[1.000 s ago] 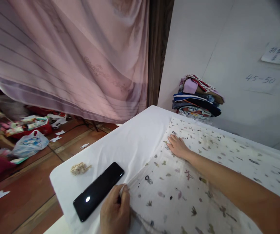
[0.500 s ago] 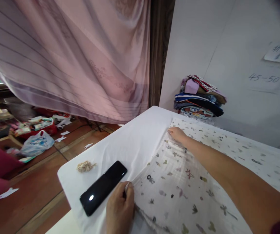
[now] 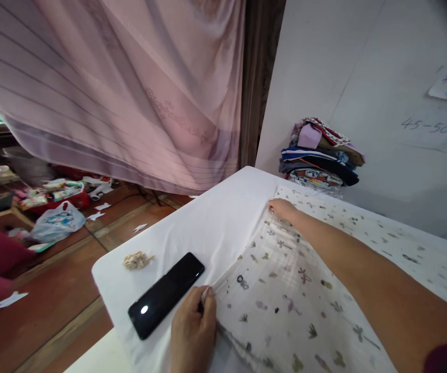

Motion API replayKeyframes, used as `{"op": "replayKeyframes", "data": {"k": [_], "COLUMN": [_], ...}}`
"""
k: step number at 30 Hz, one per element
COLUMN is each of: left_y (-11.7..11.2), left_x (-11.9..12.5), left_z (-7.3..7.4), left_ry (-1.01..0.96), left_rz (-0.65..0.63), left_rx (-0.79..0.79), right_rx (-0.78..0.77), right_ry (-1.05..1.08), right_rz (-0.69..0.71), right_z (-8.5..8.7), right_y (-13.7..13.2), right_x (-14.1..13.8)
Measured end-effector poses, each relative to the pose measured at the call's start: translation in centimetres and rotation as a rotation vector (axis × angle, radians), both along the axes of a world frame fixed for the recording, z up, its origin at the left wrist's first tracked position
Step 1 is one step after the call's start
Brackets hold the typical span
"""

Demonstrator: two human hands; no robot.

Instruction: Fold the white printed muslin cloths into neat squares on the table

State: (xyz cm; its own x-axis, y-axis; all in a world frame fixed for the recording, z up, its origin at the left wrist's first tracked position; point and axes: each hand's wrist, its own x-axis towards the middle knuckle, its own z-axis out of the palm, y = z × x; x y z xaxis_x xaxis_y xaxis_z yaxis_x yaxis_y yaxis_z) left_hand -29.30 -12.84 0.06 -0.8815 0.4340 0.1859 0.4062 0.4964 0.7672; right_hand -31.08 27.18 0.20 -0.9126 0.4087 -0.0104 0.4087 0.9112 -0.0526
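White-covered bench (image 3: pixel 215 228) here, its corner jutting out over the floor. Spread across it is the printed cloth (image 3: pixel 285 290), pale with small scattered motifs. It runs from the left grip (image 3: pixel 194 331) at its near corner up to the right grip (image 3: pixel 283 210) at its far corner, then off beyond the right grip's arm. Just left of the left grip lies a black phone (image 3: pixel 166 295), screen up, almost touching the thumb. Further left of it, near the bench edge, sits a small beige tangle (image 3: pixel 137 260). Beyond the right grip, against the wall, a stack of folded clothes (image 3: pixel 320 153) rests on the bench.
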Motion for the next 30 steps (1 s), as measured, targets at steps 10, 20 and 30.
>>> {"op": "replayKeyframes", "data": {"k": [10,20,30], "left_y": [0.0,0.5,-0.3], "left_x": [-0.1,0.6,-0.2], "left_z": [-0.3,0.8,-0.1], "left_ry": [0.052,0.019,-0.032], "left_rz": [0.068,0.186,0.105], "left_rx": [0.057,0.165,0.109], "right_rx": [-0.026,-0.031,-0.079], "right_ry": [0.159,0.12,0.101], "right_rz": [-0.094,-0.267,-0.203], "right_z": [-1.0,-1.8,-0.5], "right_y": [-2.0,0.2,-4.7], "right_x": [-0.8,0.6,2.7]}}
